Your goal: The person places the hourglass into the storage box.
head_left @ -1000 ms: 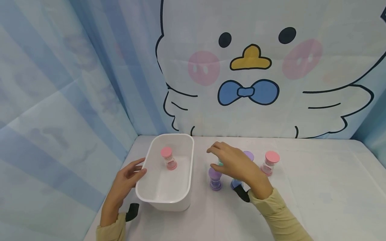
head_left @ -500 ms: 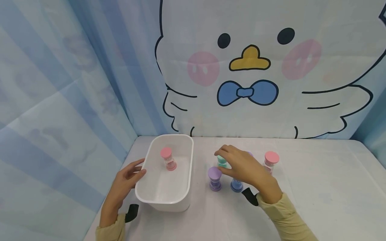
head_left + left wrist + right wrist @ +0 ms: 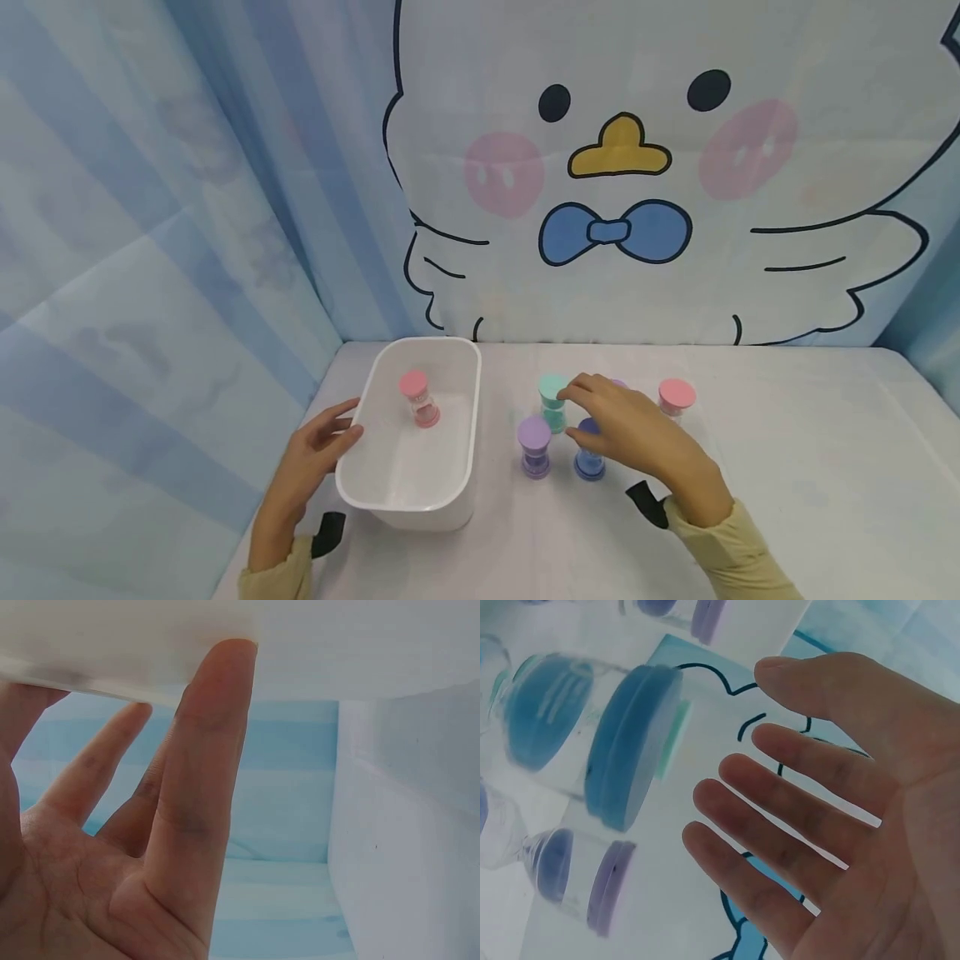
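Note:
My left hand (image 3: pixel 309 457) rests against the left side of a white plastic bin (image 3: pixel 408 507). In the left wrist view its extended fingers (image 3: pixel 199 765) touch the bin wall. One pink-capped sand timer (image 3: pixel 420 400) stands inside the bin. Over the blue sand timer (image 3: pixel 590 463) hovers my right hand (image 3: pixel 637 429), fingers spread and holding nothing. The right wrist view shows a gap between that blue timer and the fingers. A mint sand timer (image 3: pixel 553 402) and a purple sand timer (image 3: pixel 535 447) stand left of this hand. Another purple timer (image 3: pixel 618 383) is mostly hidden behind it.
Beyond the right hand stands another pink sand timer (image 3: pixel 677 396), partly covered by it. A white cloth (image 3: pixel 825 467) covers the table. Behind it hangs a curtain (image 3: pixel 615 292) with a cartoon bird, and a blue striped curtain (image 3: pixel 150 333) is at left.
My right hand has moved right, from above the mint timer to over the blue one, uncovering the mint timer. The left hand and the bin stay put.

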The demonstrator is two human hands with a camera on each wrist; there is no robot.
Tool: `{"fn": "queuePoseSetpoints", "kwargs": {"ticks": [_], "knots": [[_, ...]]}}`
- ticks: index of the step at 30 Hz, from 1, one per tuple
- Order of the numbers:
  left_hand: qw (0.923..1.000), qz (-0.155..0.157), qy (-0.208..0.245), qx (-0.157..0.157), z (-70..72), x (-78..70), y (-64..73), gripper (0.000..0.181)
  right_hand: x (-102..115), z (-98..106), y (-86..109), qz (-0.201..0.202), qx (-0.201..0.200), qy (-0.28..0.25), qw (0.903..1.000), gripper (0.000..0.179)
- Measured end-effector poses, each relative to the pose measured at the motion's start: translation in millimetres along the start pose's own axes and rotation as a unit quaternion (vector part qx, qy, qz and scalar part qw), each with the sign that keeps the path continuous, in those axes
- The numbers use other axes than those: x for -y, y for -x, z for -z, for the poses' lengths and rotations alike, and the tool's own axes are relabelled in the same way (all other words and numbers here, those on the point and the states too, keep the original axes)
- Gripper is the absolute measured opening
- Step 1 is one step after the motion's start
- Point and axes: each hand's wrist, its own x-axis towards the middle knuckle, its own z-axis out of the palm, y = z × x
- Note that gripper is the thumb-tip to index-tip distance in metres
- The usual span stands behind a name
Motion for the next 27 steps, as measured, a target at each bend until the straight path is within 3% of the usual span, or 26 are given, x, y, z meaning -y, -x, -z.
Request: {"fn": "queuePoseSetpoints", "kwargs": {"ticks": [27], "knots": [[1.0,-0.002,0.002,-0.002,0.8,-1.4,0.0,0.054,-8.0,-5.8,16.7,-0.048,0.064,-0.033,0.9962,0.032]]}}
